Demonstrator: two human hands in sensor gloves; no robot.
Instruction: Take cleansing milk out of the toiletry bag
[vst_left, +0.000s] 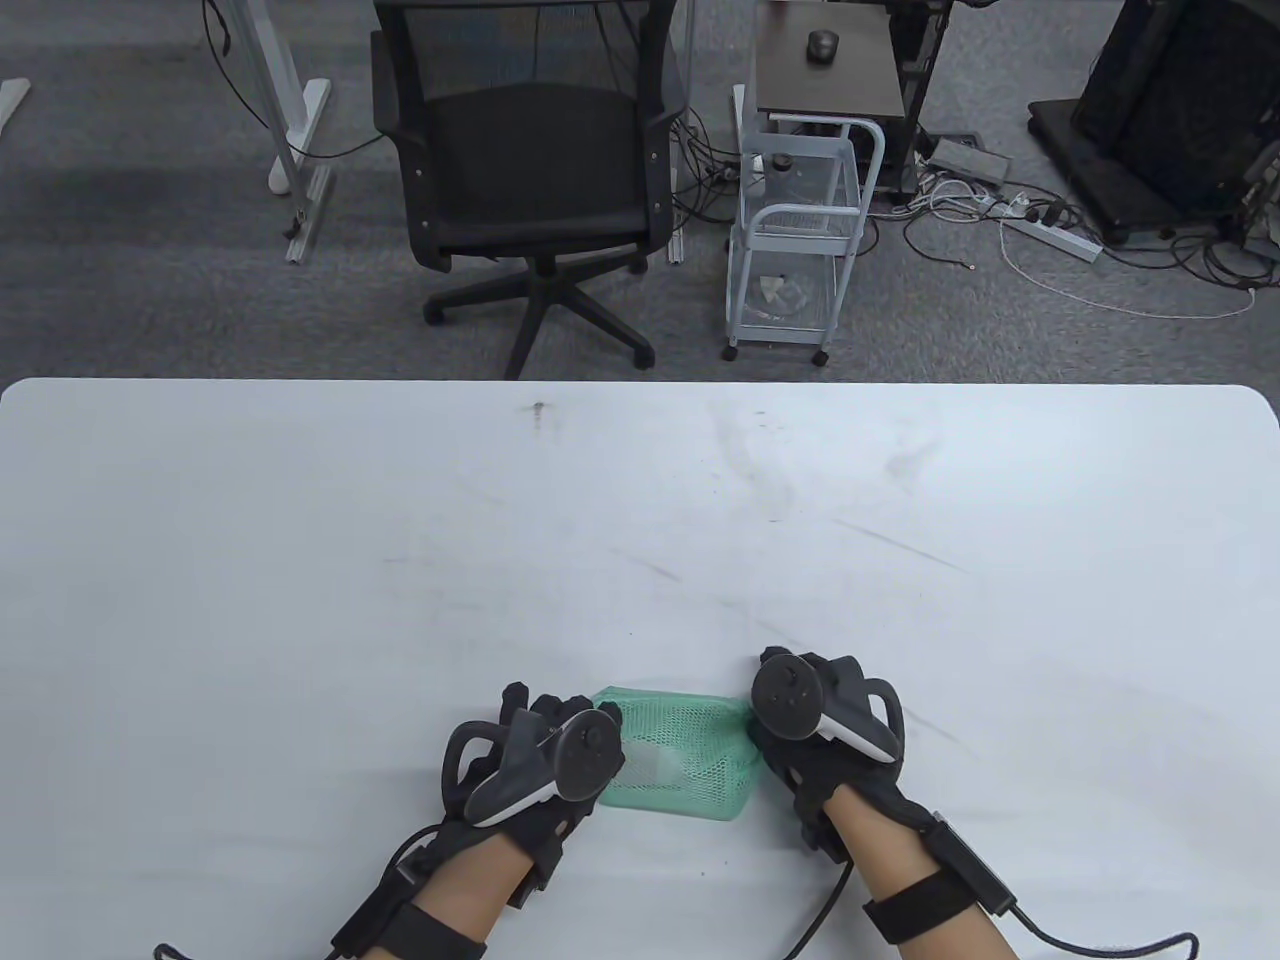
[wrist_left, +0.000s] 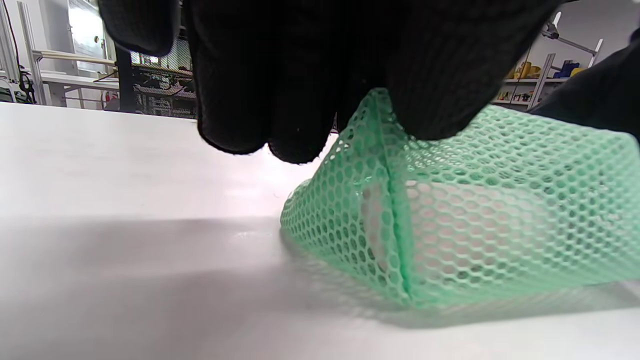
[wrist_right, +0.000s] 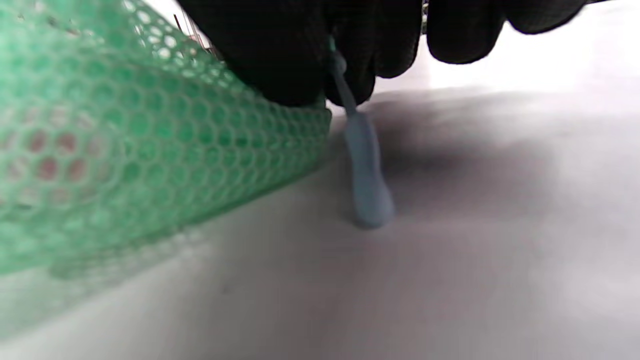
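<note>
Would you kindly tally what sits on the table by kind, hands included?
Mesh bag: 1
Bottle inside it: 1
Zip pull: 1
Left hand: 1
Right hand: 1
Total: 5

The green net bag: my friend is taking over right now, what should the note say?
Left hand: fingers pinch the top of the bag's left end.
Right hand: fingers grip the bag's right end at the zipper; its grey pull tab hangs down.
The bag lies on the white table, near the front edge. A pale bottle shows through the net.
Done: bag held at both ends.
Left: open the bag, take the bottle out.
</note>
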